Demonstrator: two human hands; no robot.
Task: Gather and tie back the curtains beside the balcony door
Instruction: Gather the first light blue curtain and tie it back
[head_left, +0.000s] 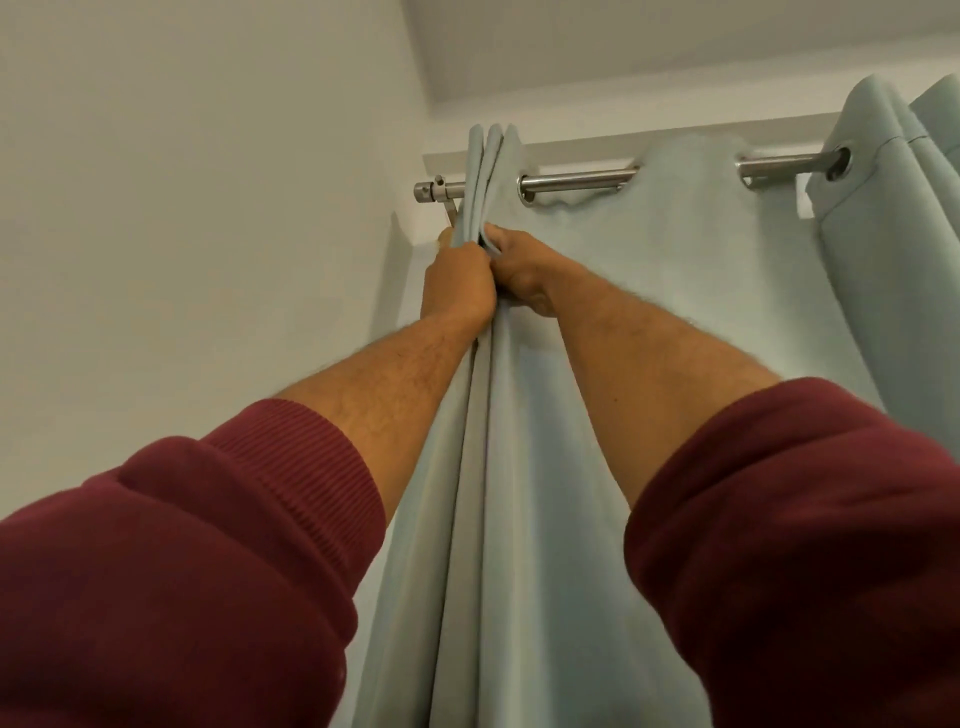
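A pale green eyelet curtain (649, 291) hangs from a steel rod (576, 182) near the ceiling. Its left folds are bunched together close to the rod's left end. My left hand (457, 283) grips the bunched folds from the left, just below the rod. My right hand (519, 273) grips the same bunch from the right, touching the left hand. Both arms reach upward, with dark red sleeves pushed back. Further right, the curtain is still spread along the rod.
A white wall (208, 208) stands at the left, close to the rod's end cap (428, 191). More pale green curtain fabric (904, 218) hangs at the far right. The white ceiling (623, 47) is just above the rod.
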